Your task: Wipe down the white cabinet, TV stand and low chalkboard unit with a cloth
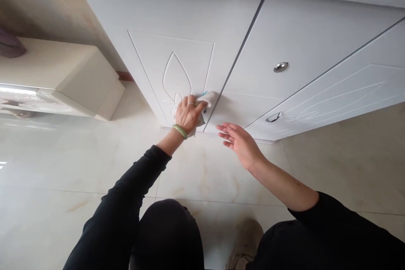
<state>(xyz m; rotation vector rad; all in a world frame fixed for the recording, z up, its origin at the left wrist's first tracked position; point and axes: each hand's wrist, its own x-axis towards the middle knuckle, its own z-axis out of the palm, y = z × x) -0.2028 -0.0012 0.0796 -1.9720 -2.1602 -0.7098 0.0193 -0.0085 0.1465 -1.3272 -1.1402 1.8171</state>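
My left hand (187, 114), with a ring and a green bangle (180, 131), is closed on a pale cloth (208, 98). It presses the cloth against the lower right part of a white cabinet door (152, 12) with a carved flower pattern. Part of the cloth hangs below the palm, and a small dark fitting on the door is partly covered by the hand. My right hand (242, 143) is held in the air to the right, in front of the cabinet's lower edge. Its fingers are apart and nothing is in them.
More white cabinet fronts stretch to the right, with an oval metal knob (280, 67) and a metal pull handle (274, 117). A cream low cabinet (79, 71) stands at the left, a purple object (11, 44) on top. Marbled floor tiles (202, 168) lie below, around my knees and shoe.
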